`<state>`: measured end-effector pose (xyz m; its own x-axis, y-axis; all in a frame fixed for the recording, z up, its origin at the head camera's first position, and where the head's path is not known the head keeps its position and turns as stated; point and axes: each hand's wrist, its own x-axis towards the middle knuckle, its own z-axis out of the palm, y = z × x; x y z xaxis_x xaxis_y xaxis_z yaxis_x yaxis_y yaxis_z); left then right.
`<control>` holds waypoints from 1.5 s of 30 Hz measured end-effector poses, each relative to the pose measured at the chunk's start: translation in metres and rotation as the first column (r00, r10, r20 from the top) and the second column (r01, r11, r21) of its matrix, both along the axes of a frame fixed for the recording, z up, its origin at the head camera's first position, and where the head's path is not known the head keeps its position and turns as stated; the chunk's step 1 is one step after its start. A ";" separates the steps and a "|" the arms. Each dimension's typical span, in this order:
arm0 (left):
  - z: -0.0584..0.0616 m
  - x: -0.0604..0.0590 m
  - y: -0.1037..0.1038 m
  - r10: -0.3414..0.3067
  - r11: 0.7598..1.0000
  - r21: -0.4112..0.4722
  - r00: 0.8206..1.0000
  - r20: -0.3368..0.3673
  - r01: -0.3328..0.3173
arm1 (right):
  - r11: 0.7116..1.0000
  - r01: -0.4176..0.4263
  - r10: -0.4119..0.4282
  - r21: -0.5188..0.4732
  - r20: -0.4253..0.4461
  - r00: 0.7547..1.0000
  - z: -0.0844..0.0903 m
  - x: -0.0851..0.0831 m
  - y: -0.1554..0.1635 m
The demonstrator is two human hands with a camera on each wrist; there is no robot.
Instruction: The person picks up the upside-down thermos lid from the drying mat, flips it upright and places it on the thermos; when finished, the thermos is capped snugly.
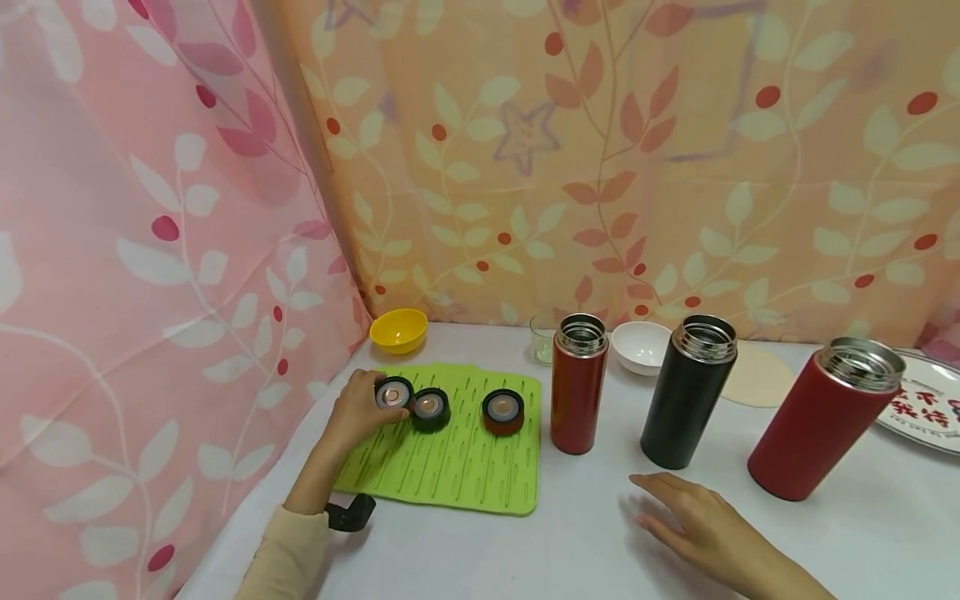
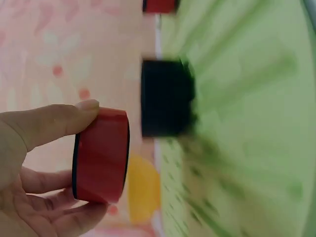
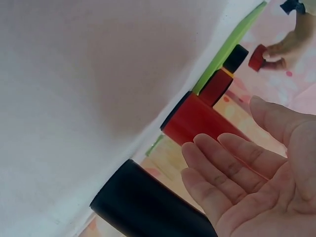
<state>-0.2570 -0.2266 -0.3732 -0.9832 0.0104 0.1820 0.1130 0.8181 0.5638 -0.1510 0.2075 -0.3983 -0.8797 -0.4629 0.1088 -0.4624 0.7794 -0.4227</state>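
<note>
My left hand (image 1: 357, 410) pinches a red bottle lid (image 2: 102, 155) between thumb and fingers, raised over the left part of the green mat (image 1: 465, 467). In the head view its open underside faces up. Close beside it on the mat stands a black lid (image 1: 430, 410), and a second red lid (image 1: 503, 412) sits farther right, both underside up. Over the white table, my right hand (image 1: 701, 521) holds nothing, its fingers extended. Nearest to it are a lidless black bottle (image 1: 686, 400) and a slim red bottle (image 1: 577, 392); a wider red bottle (image 1: 813, 425) stands to the right.
Along the back are a yellow bowl (image 1: 399, 332), a small clear glass (image 1: 542, 342) and a white bowl (image 1: 640, 350). Behind the bottles lie a round beige disc (image 1: 757, 375) and a plate with red lettering (image 1: 926, 408). Patterned curtains hang at the back and left.
</note>
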 end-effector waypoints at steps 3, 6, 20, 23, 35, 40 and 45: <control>0.006 0.007 0.017 -0.064 0.998 0.021 0.996 -0.060 0.065 | 1.000 -0.006 0.006 -0.014 -0.018 1.000 0.002 -0.001 0.000; 0.011 0.016 0.034 -0.124 0.992 0.022 0.985 -0.123 0.127 | 1.000 -0.003 0.002 -0.023 -0.036 0.999 0.004 -0.002 -0.001; 0.013 0.038 0.090 -0.322 0.929 0.091 0.903 -0.284 0.359 | 0.998 -0.005 -0.009 -0.061 -0.226 0.974 0.012 -0.003 -0.013; 0.017 0.042 0.102 -0.369 0.906 0.098 0.881 -0.295 0.412 | 0.995 0.037 -0.055 -0.091 -0.197 0.979 0.018 -0.003 -0.019; 0.025 0.055 0.148 -0.590 0.730 0.195 0.749 -0.302 0.655 | 0.961 0.000 -0.092 -0.276 -0.320 0.943 0.028 -0.013 -0.032; 0.023 0.056 0.158 -0.614 0.706 0.137 0.697 -0.371 0.695 | 0.932 0.015 -0.124 -0.363 -0.280 0.952 0.032 -0.014 -0.035; 0.021 0.057 0.166 -0.658 0.659 0.031 0.596 -0.461 0.751 | 0.883 0.055 -0.091 -0.466 -0.055 0.994 0.038 -0.014 -0.041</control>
